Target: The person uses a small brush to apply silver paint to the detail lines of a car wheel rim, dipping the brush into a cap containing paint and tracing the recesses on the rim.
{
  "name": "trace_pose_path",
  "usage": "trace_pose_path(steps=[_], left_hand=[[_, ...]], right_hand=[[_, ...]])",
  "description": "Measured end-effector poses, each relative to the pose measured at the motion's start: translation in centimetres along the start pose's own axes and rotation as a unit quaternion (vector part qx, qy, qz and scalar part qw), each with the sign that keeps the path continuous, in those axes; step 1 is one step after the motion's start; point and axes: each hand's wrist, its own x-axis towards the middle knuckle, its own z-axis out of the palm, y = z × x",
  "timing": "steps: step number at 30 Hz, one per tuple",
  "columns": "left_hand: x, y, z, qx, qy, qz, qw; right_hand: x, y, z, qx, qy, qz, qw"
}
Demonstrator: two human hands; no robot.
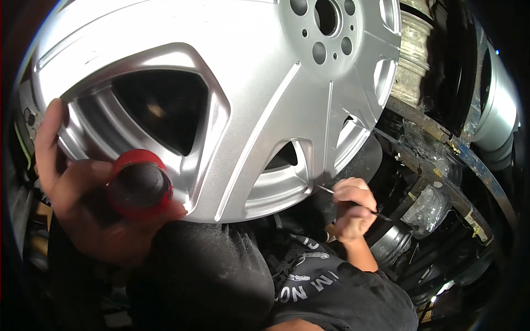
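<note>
A large silver alloy wheel [259, 77] fills the upper part of the head view, its spoked face toward me. My left hand [77, 204] is closed round a small red round cup [115, 190] with a dark grey inside, held in front of the wheel's left opening. One finger of that hand lies along the wheel's outer edge. Just off the lower right rim, my right hand [355, 207] pinches a thin stick-like tool [326, 189]. Its pale narrow tip points up-left toward the wheel, near a small spoke opening. Whether the tip touches the metal, I cannot tell.
On the right stands a worn metal rack [466, 151] with chipped paint. Clear plastic wrapping [430, 212] hangs on it. Another silver wheel [497, 105] is at the far right. My dark-clothed knee [204, 270], dusted with pale powder, is below the wheel.
</note>
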Motion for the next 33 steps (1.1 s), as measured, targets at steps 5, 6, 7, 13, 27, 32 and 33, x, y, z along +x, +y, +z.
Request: trace_pose_path(steps=[5,6,7,13,27,32,33], left_hand=[[-0.3,0.0,-0.2,0.006,-0.011,-0.024,1.0],[-0.4,0.0,-0.1,0.002,-0.003,-0.037,0.999],[-0.4,0.1,-0.1,0.012,-0.009,-0.026,1.0],[-0.5,-0.5,-0.2,-0.02,-0.013,-0.013,1.0],[-1.5,-0.7,-0.3,0.03,0.001,-0.047,0.998],[-2.9,-0.7,-0.6,0.065,0.008,-0.081,0.995],[-3.2,-0.7,-0.6,0.071,0.008,-0.088,0.994]], right_hand=[[-0.3,0.4,0.9,-0.06,-0.039,-0.041,0.997],[-0.1,0.2,1.0,-0.072,-0.046,-0.034,0.996],[0.1,0.0,1.1,-0.089,-0.05,-0.018,0.995],[1.0,-0.9,1.5,-0.127,-0.074,-0.017,0.989],[0.6,-0.7,1.2,-0.121,-0.07,-0.02,0.99],[-0.4,-0.1,1.1,-0.016,0.005,-0.03,0.999],[-0.3,0.0,0.9,-0.036,-0.014,-0.029,0.999]])
